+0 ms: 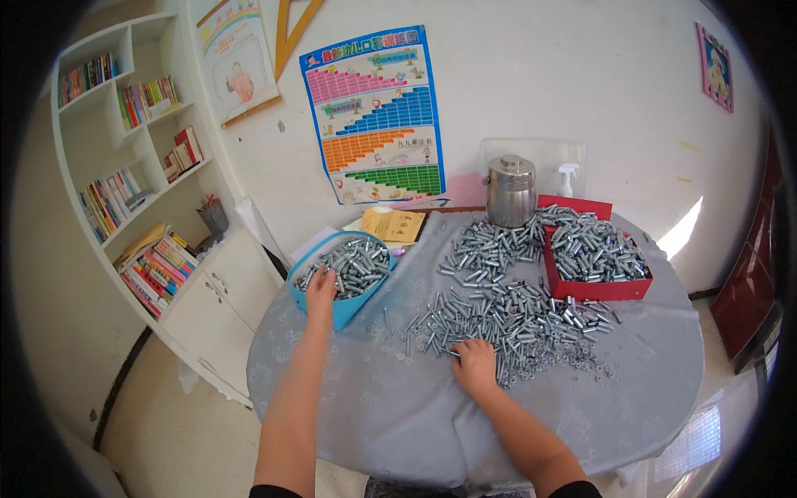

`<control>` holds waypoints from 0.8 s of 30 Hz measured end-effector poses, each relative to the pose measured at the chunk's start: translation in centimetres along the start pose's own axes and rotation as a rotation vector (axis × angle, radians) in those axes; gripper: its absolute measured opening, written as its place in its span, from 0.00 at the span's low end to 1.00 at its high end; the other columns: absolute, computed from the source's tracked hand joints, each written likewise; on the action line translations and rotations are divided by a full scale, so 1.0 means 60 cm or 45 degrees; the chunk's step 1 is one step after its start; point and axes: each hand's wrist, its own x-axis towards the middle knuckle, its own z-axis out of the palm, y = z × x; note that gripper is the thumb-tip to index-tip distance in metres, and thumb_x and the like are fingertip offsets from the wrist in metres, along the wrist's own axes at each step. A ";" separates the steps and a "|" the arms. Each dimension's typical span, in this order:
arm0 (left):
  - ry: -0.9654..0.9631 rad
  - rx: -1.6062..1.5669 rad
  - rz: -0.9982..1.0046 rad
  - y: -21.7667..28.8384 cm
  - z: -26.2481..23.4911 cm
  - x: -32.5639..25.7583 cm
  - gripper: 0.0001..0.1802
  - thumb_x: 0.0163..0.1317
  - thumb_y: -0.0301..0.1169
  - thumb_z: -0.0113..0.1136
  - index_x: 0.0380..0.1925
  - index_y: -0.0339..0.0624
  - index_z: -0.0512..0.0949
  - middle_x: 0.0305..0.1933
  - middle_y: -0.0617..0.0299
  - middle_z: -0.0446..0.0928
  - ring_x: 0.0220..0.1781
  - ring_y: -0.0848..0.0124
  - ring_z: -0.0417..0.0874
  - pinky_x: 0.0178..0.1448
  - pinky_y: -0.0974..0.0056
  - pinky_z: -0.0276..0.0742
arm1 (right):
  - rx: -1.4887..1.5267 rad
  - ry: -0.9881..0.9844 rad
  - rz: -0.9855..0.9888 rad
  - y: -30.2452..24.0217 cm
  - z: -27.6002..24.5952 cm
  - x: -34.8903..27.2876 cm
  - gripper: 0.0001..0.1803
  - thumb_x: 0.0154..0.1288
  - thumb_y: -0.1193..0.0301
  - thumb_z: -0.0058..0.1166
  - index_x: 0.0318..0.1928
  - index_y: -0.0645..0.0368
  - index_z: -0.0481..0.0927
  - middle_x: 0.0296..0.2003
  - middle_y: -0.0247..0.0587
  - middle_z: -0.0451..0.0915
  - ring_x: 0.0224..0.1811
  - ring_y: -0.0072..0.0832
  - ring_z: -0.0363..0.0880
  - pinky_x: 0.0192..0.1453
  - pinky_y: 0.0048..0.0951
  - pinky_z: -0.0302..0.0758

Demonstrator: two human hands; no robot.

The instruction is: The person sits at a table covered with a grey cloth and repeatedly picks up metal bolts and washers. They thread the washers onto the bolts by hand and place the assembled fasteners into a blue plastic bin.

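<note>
My left hand (320, 292) reaches over the near left rim of a blue plastic basket (352, 309), its fingers slightly apart at the edge of the metal bolts (359, 264) heaped inside. No bolt shows clearly between those fingers. My right hand (476, 365) rests at the near left edge of a big loose pile of bolts (519, 319) on the table. Its fingers are curled, and the end of a bolt (455, 354) sticks out by the thumb. Small nuts or washers (573, 358) lie scattered along the near side of the pile.
A grey cloth covers the round table (374, 415). Behind the pile stand a red box (599, 290) full of bolts, a steel canister (510, 195) and a white spray bottle (567, 180). Yellowish paper (393, 225) lies behind the basket. A white bookshelf (158, 158) is at left.
</note>
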 end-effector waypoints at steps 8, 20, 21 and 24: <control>-0.322 1.137 0.637 -0.093 0.021 -0.029 0.21 0.56 0.33 0.54 0.50 0.36 0.69 0.52 0.50 0.70 0.56 0.55 0.68 0.59 0.57 0.61 | 0.038 -0.020 0.014 -0.001 -0.003 0.004 0.08 0.46 0.71 0.55 0.31 0.54 0.78 0.29 0.38 0.74 0.37 0.36 0.70 0.43 0.36 0.63; -0.737 1.843 0.970 -0.070 0.062 0.077 0.26 0.56 0.43 0.52 0.54 0.49 0.66 0.61 0.52 0.61 0.64 0.55 0.57 0.65 0.45 0.46 | 0.066 -0.046 0.008 -0.007 0.000 0.008 0.09 0.46 0.71 0.55 0.32 0.54 0.78 0.29 0.37 0.74 0.37 0.35 0.70 0.43 0.35 0.63; -0.752 1.895 0.933 -0.071 0.064 0.088 0.26 0.56 0.45 0.52 0.54 0.51 0.67 0.61 0.53 0.60 0.64 0.55 0.57 0.65 0.43 0.45 | 0.060 -0.058 0.015 -0.007 -0.002 0.010 0.09 0.46 0.71 0.55 0.32 0.54 0.78 0.29 0.37 0.74 0.37 0.35 0.70 0.43 0.35 0.63; -0.719 1.852 0.923 -0.066 0.063 0.115 0.24 0.53 0.48 0.54 0.49 0.52 0.70 0.56 0.56 0.65 0.59 0.58 0.63 0.62 0.41 0.48 | 0.082 -0.087 0.029 -0.007 -0.005 0.012 0.10 0.46 0.70 0.55 0.33 0.53 0.78 0.30 0.37 0.74 0.37 0.36 0.70 0.45 0.38 0.63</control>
